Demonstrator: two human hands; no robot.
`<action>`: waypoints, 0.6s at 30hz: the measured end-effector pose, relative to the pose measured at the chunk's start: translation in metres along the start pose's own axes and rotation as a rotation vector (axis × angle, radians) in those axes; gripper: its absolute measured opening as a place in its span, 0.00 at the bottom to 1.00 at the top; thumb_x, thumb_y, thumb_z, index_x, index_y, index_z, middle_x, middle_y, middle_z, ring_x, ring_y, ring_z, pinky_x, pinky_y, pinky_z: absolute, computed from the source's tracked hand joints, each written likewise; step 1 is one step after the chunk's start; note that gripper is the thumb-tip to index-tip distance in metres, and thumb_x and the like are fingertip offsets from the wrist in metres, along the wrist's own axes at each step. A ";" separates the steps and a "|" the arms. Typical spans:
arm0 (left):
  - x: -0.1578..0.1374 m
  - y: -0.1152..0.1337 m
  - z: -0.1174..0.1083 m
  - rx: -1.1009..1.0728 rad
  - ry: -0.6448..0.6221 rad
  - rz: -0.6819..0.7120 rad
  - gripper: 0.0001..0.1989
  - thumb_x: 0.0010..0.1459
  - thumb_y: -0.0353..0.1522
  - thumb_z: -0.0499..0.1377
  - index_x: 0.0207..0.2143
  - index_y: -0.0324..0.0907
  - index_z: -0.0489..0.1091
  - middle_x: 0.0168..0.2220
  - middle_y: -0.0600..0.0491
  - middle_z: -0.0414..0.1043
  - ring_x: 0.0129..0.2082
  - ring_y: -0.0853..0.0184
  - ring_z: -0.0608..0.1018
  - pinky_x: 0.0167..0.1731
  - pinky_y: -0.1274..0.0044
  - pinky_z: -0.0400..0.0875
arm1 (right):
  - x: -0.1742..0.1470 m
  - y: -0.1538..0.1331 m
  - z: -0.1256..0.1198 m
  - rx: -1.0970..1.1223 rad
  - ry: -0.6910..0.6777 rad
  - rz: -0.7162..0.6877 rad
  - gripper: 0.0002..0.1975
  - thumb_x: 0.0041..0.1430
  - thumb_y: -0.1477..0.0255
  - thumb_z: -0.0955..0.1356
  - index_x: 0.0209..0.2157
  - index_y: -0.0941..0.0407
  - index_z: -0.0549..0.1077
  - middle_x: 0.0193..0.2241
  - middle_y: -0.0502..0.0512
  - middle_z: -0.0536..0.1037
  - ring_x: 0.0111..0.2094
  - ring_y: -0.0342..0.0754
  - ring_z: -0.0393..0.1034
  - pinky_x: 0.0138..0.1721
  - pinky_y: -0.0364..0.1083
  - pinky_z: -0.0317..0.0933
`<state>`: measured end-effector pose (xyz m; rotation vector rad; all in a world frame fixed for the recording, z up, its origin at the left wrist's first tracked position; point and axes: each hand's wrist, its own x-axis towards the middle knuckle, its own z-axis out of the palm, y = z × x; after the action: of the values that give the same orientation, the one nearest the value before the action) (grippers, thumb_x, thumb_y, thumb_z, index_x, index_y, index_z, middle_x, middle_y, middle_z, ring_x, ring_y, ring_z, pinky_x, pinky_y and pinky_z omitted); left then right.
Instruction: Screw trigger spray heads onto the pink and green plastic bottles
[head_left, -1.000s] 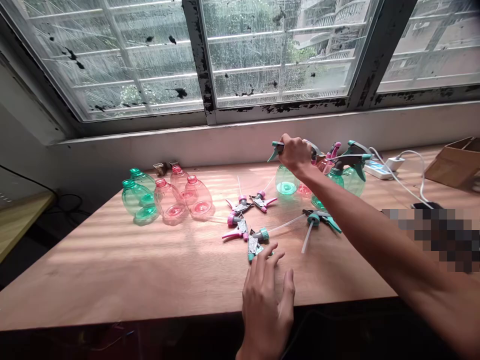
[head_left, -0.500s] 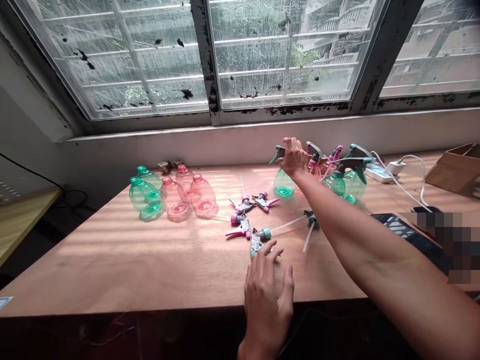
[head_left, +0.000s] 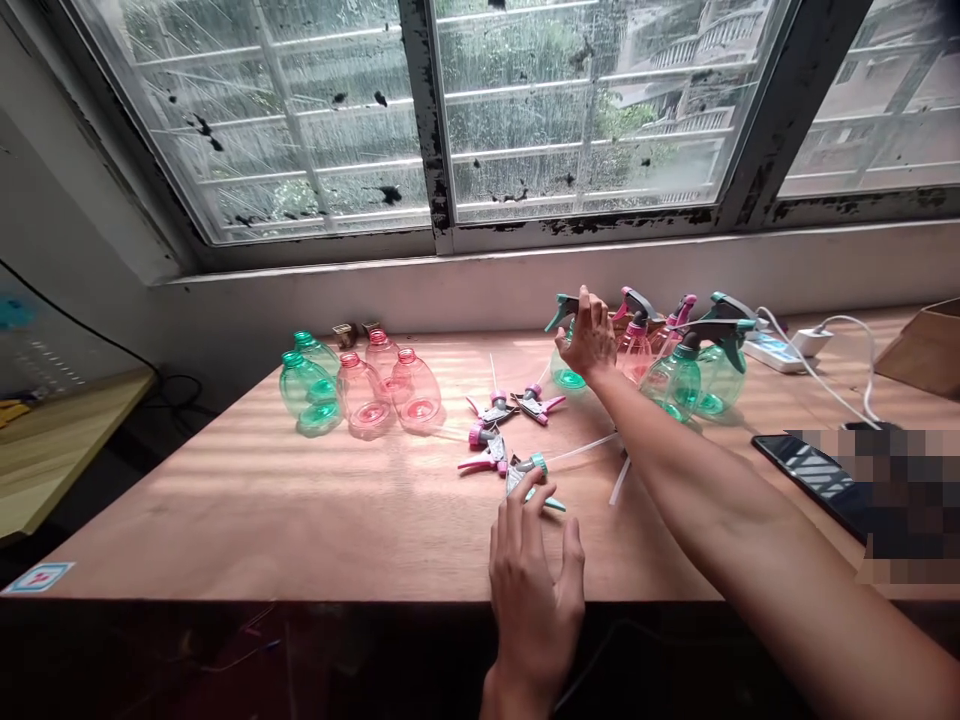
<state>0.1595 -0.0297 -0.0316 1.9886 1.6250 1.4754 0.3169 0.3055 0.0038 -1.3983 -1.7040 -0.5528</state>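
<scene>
A: In the head view, where do we find our hands?

B: Taking the middle of the view as our clock's centre, our right hand (head_left: 592, 345) is at three, and our left hand (head_left: 531, 575) is between five and six, over the near edge of the tabletop (head_left: 337, 530).

A: What do we see of the right fingers?

B: They are raised and spread beside the trigger of a green spray bottle (head_left: 568, 380). The bottle stands upright, partly hidden behind the hand; we cannot tell whether they touch.

A: And the left?

B: Those fingers are spread too, thumb well apart. At twelve from that hand, right at the fingertips, lies a teal spray head (head_left: 519, 475); we cannot tell if there is contact. Three pink spray heads (head_left: 493, 452) lie between eleven and twelve from it.

A: What else stands around us?

B: At about nine from the centre we have two green bottles (head_left: 302, 388) and three pink bottles (head_left: 362, 392), bare-necked and upright. At three from the right hand we see pink spray bottles (head_left: 637, 350) and more green ones, their heads on. A dark phone (head_left: 810, 475) lies at four from that hand, and a power strip (head_left: 774, 351) at three.
</scene>
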 end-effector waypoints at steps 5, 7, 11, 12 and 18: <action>-0.002 0.001 0.001 -0.018 0.094 0.006 0.21 0.67 0.27 0.57 0.61 0.49 0.63 0.64 0.46 0.70 0.65 0.56 0.72 0.61 0.60 0.70 | -0.001 0.003 0.006 0.013 -0.009 -0.039 0.44 0.63 0.65 0.64 0.73 0.68 0.42 0.69 0.80 0.56 0.70 0.71 0.49 0.67 0.68 0.48; -0.002 0.000 0.002 -0.033 0.125 0.004 0.24 0.67 0.27 0.57 0.63 0.49 0.61 0.64 0.45 0.69 0.66 0.56 0.71 0.63 0.60 0.68 | -0.002 0.004 0.007 0.012 -0.024 -0.071 0.46 0.63 0.63 0.64 0.73 0.68 0.39 0.72 0.80 0.52 0.72 0.71 0.45 0.68 0.68 0.45; -0.004 -0.004 0.004 -0.107 0.170 -0.022 0.27 0.68 0.28 0.57 0.67 0.49 0.57 0.66 0.45 0.67 0.67 0.57 0.69 0.65 0.60 0.65 | -0.006 0.007 0.007 -0.010 -0.044 -0.113 0.48 0.66 0.59 0.63 0.74 0.69 0.36 0.74 0.81 0.44 0.75 0.70 0.35 0.69 0.69 0.40; -0.004 -0.004 0.004 -0.132 0.171 -0.035 0.27 0.68 0.29 0.57 0.67 0.50 0.56 0.66 0.45 0.66 0.68 0.57 0.68 0.66 0.61 0.64 | -0.007 0.008 0.006 -0.023 -0.043 -0.114 0.49 0.66 0.57 0.63 0.74 0.70 0.35 0.74 0.81 0.42 0.75 0.70 0.34 0.69 0.70 0.39; -0.005 -0.002 -0.006 -0.371 0.126 -0.216 0.24 0.71 0.36 0.55 0.67 0.51 0.56 0.68 0.45 0.63 0.69 0.58 0.67 0.67 0.62 0.61 | -0.010 0.004 -0.012 -0.095 -0.006 -0.151 0.56 0.64 0.48 0.66 0.74 0.71 0.38 0.74 0.85 0.40 0.75 0.73 0.29 0.70 0.71 0.34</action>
<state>0.1540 -0.0358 -0.0323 1.5028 1.4268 1.6964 0.3243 0.2916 0.0010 -1.3449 -1.8191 -0.7225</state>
